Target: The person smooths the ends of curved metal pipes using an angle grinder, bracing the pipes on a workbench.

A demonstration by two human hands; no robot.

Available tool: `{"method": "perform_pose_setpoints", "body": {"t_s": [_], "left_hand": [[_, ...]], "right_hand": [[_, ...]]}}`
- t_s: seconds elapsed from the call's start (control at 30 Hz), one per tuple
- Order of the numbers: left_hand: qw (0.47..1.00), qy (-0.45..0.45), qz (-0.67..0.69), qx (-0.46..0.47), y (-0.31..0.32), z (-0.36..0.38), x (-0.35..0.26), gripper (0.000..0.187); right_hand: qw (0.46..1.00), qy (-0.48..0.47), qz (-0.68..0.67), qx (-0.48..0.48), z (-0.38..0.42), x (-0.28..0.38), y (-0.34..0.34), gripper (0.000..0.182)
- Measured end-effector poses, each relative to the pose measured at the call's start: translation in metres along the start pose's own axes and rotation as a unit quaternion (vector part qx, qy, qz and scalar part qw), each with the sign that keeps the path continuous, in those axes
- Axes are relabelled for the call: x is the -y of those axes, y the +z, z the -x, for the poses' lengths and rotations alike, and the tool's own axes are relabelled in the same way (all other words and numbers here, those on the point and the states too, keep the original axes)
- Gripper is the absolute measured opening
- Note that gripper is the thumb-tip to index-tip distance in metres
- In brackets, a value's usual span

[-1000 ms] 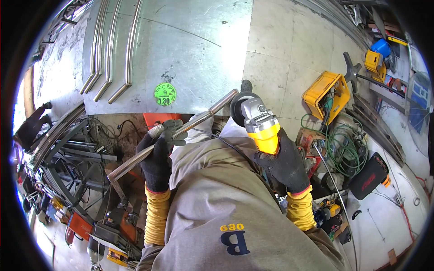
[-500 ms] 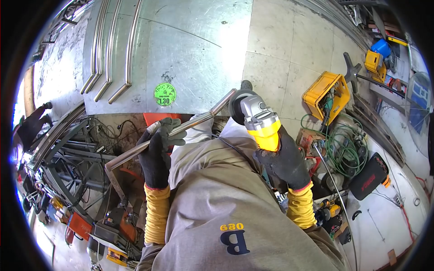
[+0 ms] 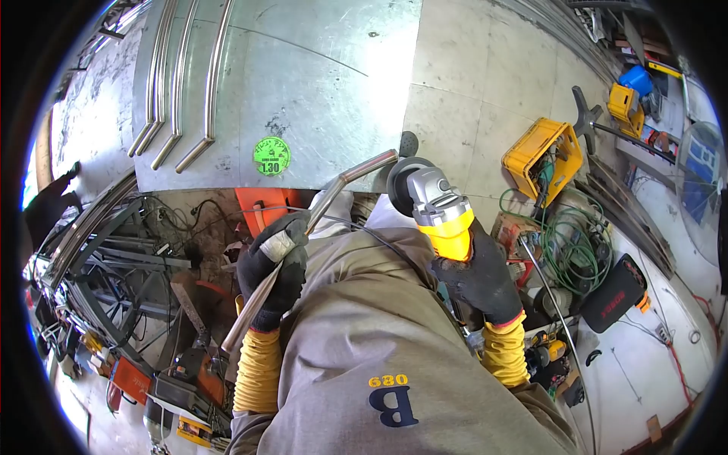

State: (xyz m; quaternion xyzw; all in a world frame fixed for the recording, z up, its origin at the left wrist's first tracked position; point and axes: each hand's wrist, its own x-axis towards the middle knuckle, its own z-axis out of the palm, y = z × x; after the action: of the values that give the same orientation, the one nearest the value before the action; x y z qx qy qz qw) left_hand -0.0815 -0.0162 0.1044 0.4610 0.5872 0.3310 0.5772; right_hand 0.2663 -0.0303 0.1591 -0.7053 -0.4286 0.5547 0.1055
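Observation:
My left hand (image 3: 274, 262), in a dark glove with pale tape on one finger, is closed around a bent metal tube (image 3: 327, 203). The tube slants across in front of my body, its lower end beside my yellow sleeve and its bent upper end close to the disc. In my right hand (image 3: 479, 274), also gloved, is a yellow and silver angle grinder (image 3: 440, 203). The grinder's dark round disc (image 3: 400, 182) faces the tube's upper end, with a small gap showing between them. My fingers on the grinder body are partly hidden.
Several bent tubes (image 3: 208, 91) lie on the metal sheet (image 3: 311, 91) at upper left, near a green round sticker (image 3: 271, 156). A yellow crate (image 3: 523, 176) and a coiled green hose (image 3: 569, 258) sit to the right. Steel frames (image 3: 114, 258) crowd the left side.
My left hand has turned and its fingers have closed around the tube. The tube's lower end has swung from the far left toward my sleeve. The grinder has barely moved.

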Motion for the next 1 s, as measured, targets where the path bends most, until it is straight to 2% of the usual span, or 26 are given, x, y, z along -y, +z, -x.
{"method": "perform_pose_setpoints", "body": {"t_s": [0.1,0.17,0.23,0.27,0.33,0.37,0.43,0.47,0.53,0.57,0.63,0.67,0.73,0.87,0.93,0.97,1.0], "left_hand": [[0.999,0.037,-0.032,0.009,0.003,0.001,0.001,0.033],[0.997,0.055,-0.049,0.013,0.005,0.002,0.006,0.035],[0.983,0.170,-0.066,-0.012,0.009,0.000,0.018,0.034],[0.983,0.170,-0.066,-0.013,0.008,0.002,0.017,0.034],[0.997,0.043,-0.062,0.008,0.006,0.007,0.013,0.033],[0.997,0.043,-0.061,0.007,0.005,0.009,0.009,0.033],[0.999,-0.048,0.007,0.026,0.004,0.009,0.004,0.033],[0.999,-0.048,0.010,0.024,0.004,0.008,0.004,0.033],[0.994,0.040,-0.102,0.030,0.007,0.005,0.005,0.038],[0.994,0.039,-0.099,0.029,0.006,0.002,0.006,0.038],[0.957,0.177,-0.222,0.065,0.002,-0.005,0.008,0.042],[0.957,0.177,-0.220,0.064,-0.001,-0.007,0.009,0.042],[0.950,0.172,-0.229,0.122,-0.008,-0.008,0.011,0.045],[0.948,0.187,-0.222,0.129,-0.012,-0.012,0.024,0.044],[0.924,0.259,-0.253,0.123,-0.011,-0.023,0.023,0.040],[0.925,0.259,-0.251,0.121,-0.012,-0.027,0.023,0.040],[0.900,0.312,-0.279,0.119,-0.013,-0.031,0.024,0.039]], "right_hand": [[0.999,0.028,-0.035,0.009,0.000,0.017,0.001,0.063],[1.000,0.010,-0.027,0.009,-0.002,0.013,0.003,0.063],[1.000,-0.008,-0.017,0.008,-0.005,0.012,0.003,0.062],[1.000,0.004,-0.011,0.010,-0.006,0.014,0.003,0.062],[1.000,0.015,-0.003,0.013,-0.005,0.015,0.003,0.062],[1.000,0.006,0.019,0.007,-0.004,0.014,0.003,0.062],[0.999,-0.006,0.044,0.002,-0.005,0.012,0.004,0.062],[1.000,-0.009,0.027,0.003,-0.004,0.011,0.005,0.062],[1.000,-0.011,0.014,0.006,-0.004,0.007,0.006,0.062],[1.000,-0.011,-0.003,0.009,-0.004,0.003,0.007,0.063],[1.000,-0.010,-0.017,0.012,-0.005,0.005,0.006,0.063],[1.000,0.008,-0.011,0.021,-0.007,0.012,0.003,0.063],[0.999,0.029,-0.003,0.028,-0.006,0.014,0.001,0.063],[0.998,0.018,-0.028,0.047,-0.005,0.012,0.001,0.063],[0.997,0.024,-0.041,0.056,-0.001,0.013,0.001,0.063],[0.997,0.029,-0.060,0.050,0.001,0.012,0.001,0.063],[0.995,0.034,-0.078,0.044,0.002,0.012,0.001,0.063]]}}
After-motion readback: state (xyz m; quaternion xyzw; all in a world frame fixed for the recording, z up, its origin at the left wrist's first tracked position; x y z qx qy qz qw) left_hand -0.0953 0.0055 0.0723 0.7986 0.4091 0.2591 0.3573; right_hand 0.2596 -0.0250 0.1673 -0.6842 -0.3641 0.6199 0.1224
